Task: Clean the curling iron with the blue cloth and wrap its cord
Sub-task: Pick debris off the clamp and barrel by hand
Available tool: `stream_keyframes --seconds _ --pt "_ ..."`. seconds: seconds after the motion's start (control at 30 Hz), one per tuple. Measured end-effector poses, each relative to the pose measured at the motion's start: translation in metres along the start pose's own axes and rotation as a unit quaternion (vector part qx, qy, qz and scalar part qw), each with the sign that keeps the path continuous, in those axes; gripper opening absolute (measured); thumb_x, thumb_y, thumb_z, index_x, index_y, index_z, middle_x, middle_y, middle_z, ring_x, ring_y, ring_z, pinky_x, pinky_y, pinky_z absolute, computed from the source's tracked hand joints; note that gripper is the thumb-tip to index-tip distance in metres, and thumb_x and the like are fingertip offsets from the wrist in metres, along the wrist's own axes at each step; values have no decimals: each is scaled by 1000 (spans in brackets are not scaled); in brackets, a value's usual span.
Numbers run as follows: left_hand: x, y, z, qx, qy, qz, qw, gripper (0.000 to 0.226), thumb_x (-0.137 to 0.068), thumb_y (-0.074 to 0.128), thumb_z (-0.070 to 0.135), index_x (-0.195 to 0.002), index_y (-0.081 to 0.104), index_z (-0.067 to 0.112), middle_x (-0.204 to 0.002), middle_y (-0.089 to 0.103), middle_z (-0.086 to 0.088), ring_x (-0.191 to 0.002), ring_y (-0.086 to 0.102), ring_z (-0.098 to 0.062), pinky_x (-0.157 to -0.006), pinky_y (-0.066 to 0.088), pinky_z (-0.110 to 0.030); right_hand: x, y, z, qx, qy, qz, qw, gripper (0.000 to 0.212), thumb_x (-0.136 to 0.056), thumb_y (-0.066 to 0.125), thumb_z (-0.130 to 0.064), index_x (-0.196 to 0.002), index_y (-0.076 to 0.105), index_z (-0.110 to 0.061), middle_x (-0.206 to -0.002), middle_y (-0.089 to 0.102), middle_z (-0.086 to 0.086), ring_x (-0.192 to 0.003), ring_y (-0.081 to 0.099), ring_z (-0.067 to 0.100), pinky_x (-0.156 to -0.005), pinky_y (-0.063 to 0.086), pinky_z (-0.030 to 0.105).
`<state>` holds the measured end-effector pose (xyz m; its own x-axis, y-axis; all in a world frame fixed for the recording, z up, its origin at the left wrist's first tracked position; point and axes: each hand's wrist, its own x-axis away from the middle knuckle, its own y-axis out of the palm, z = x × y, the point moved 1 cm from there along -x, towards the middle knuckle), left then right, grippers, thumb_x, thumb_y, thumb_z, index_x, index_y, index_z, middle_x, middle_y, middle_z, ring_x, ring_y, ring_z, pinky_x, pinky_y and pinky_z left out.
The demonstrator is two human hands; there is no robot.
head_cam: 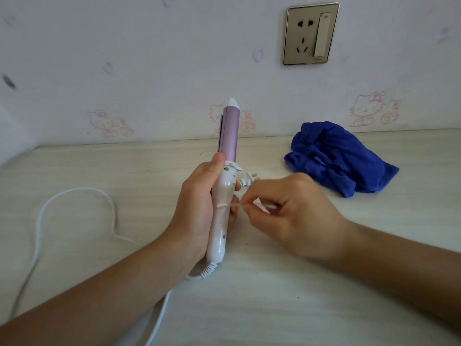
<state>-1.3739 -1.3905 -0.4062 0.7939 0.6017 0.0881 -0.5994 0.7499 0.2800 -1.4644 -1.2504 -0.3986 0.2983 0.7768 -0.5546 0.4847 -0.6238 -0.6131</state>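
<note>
My left hand [197, 203] grips the white handle of the curling iron [225, 186] and holds it upright, its purple barrel pointing up toward the wall. My right hand [287, 211] pinches the white cord close beside the handle, where a thin stretch of cord crosses the handle. The white plug [247, 180] shows just behind the handle, above my right fingers. More of the cord [74, 196] leaves the handle's base and loops over the table to the left. The blue cloth [339, 161] lies crumpled on the table at the right, apart from both hands.
The pale wood-grain table [274, 295] runs up to a wall with cartoon-cat wallpaper. A beige wall socket with a switch [311, 33] sits on that wall, above and right of the iron.
</note>
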Motion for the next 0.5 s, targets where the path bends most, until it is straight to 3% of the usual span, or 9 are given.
stream_keyframes --seconds 0.13,0.27,0.37,0.5 --pt "1 0 0 -15 3 -3 1000 41 -102 54 49 -98 67 10 -76 62 -13 -52 55 -21 -45 42 -27 -16 -13 12 24 24 71 997 16 -90 70 -4 -76 71 -11 -47 40 -7 -43 35 13 -46 29 22" --pt "2 2 -1 22 -13 -8 1000 41 -103 52 48 -92 67 11 -65 60 -5 -52 54 -18 -45 43 -25 0 1 -4 -3 -20 -9 1000 16 -91 68 -10 -80 73 -21 -52 44 -20 -45 39 8 -50 28 13" --pt "1 0 -2 11 -12 -2 1000 42 -102 54 49 -101 68 10 -74 58 -12 -55 54 -19 -44 44 -26 -10 -5 8 17 4 47 999 14 -90 69 -8 -77 72 -14 -48 39 -14 -44 36 9 -49 28 17" --pt "2 2 0 36 -14 -24 999 47 -103 52 47 -78 74 15 -62 63 -4 -50 56 -17 -44 45 -24 -2 0 0 8 -7 -7 1000 14 -90 67 -11 -79 73 -18 -51 43 -14 -45 37 10 -48 28 18"
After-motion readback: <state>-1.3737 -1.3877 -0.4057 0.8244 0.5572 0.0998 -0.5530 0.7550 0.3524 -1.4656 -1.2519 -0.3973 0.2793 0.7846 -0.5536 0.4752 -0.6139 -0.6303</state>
